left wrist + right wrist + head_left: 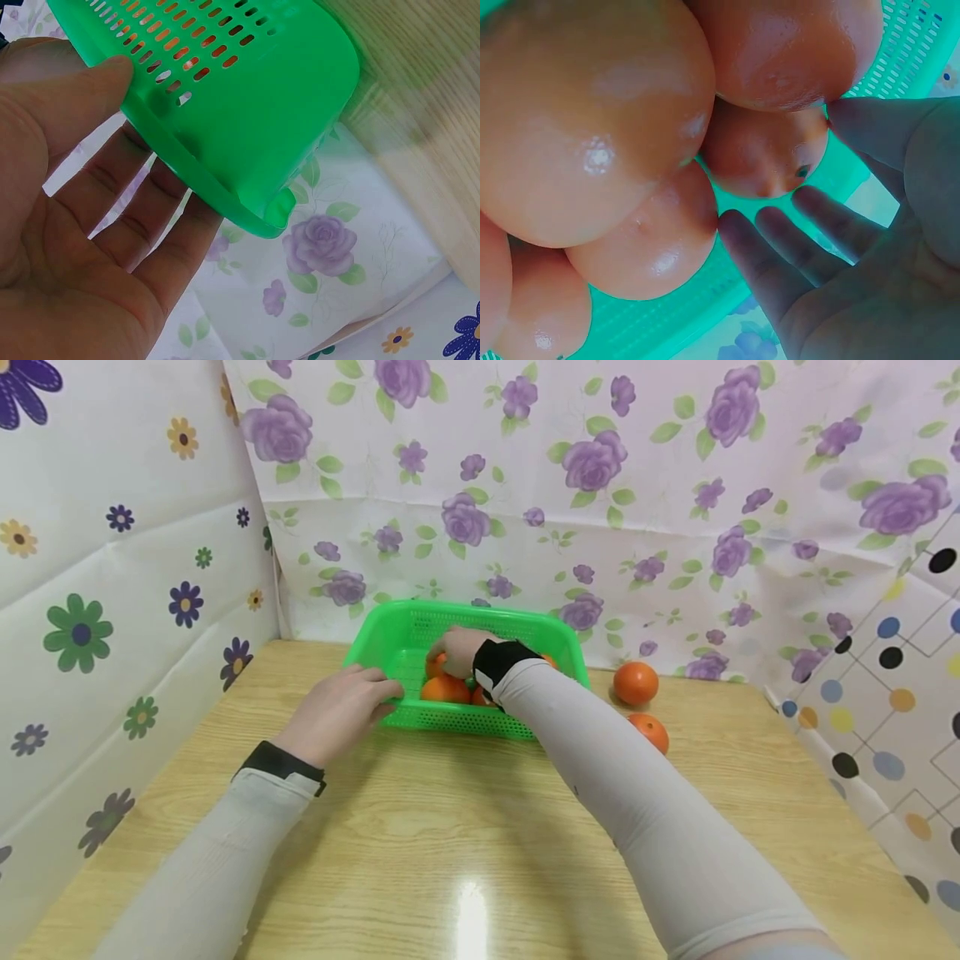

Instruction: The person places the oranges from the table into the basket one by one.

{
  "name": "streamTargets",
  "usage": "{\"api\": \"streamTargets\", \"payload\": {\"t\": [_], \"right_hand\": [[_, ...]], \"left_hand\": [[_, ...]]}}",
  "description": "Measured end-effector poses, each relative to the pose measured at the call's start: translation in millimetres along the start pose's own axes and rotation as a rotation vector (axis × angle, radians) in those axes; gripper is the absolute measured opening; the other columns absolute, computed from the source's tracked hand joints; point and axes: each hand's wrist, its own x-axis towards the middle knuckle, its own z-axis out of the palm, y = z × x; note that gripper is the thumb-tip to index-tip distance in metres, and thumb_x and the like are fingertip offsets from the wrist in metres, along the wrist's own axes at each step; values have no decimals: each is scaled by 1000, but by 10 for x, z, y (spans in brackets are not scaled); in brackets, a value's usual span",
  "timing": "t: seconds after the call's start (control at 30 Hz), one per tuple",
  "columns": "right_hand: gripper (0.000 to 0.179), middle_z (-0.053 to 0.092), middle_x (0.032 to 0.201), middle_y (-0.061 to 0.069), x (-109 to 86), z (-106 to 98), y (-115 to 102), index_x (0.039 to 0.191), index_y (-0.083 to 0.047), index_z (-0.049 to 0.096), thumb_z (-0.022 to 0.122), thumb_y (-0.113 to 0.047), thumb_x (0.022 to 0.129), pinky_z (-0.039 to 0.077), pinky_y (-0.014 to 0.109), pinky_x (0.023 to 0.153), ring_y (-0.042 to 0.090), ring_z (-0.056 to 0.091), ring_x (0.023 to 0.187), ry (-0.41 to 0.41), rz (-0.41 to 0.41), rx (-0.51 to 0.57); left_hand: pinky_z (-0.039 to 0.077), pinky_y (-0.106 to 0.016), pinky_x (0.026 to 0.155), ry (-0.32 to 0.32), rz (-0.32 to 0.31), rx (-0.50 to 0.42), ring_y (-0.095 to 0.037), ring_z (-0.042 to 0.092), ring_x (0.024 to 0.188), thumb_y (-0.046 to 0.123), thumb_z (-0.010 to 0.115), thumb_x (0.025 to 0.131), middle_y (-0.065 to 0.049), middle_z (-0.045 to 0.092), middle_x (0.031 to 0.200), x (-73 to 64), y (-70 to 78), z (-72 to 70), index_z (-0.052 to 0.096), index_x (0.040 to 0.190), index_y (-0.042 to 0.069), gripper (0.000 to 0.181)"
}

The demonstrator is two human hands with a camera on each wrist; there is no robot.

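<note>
A green plastic basket (465, 720) with perforated walls holds several oranges (446, 689). My left hand (341, 706) is at its front left corner. In the left wrist view, the thumb lies on the outside of the basket wall (277, 97) and the fingers pass behind the rim. My right hand (467, 650) reaches down inside the basket, over an orange (436, 667) on the left of the group. In the right wrist view, the thumb and fingertips are around one orange (769, 150), with other oranges (592, 120) crowding beside it.
Two loose oranges, one at the back (636, 683) and one nearer (651, 732), lie on the wooden table (420, 827) right of the basket. The right forearm partly covers the nearer one. A floral cloth (465, 552) hangs close behind the basket, with patterned sheets at both sides.
</note>
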Motion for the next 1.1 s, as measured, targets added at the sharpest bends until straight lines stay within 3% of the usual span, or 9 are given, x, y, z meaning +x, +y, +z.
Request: {"api": "streamTargets", "payload": {"t": [0.2,0.33,0.47,0.8,1.1], "right_hand": [[46,53,165,11,-381,-140,-17,158,-21,63,53,-10,115,52,40,111,28,55,144,20,-24,54],[44,49,168,14,-708,-241,24,159,-16,61,55,-14,116,49,43,120,31,48,153,95,-62,37],[44,50,165,15,-1028,-268,152,159,-14,61,62,-17,114,52,45,117,33,56,146,197,-89,36],[49,55,160,19,-1755,-114,632,158,-9,61,71,-20,111,54,51,115,39,58,142,415,-116,98],[52,54,162,19,-2314,108,1009,158,-9,59,71,-28,111,50,58,118,42,51,148,513,-36,108]], "left_hand": [[61,-42,81,4,12,-7,-30,67,92,4,89,93,-6,76,102,37,53,26,82,109,10,19],[62,-42,81,0,12,-21,-30,67,92,4,89,93,-6,76,102,51,80,36,82,108,10,18],[62,-44,81,4,8,-36,-31,67,92,2,88,93,-7,76,103,49,88,42,81,107,10,17],[62,-48,87,3,11,-52,-34,70,99,1,85,96,-9,78,109,37,84,47,81,111,9,17],[62,-53,91,8,16,-63,-37,72,105,-1,84,96,-11,78,112,28,60,6,82,113,7,19]]}}
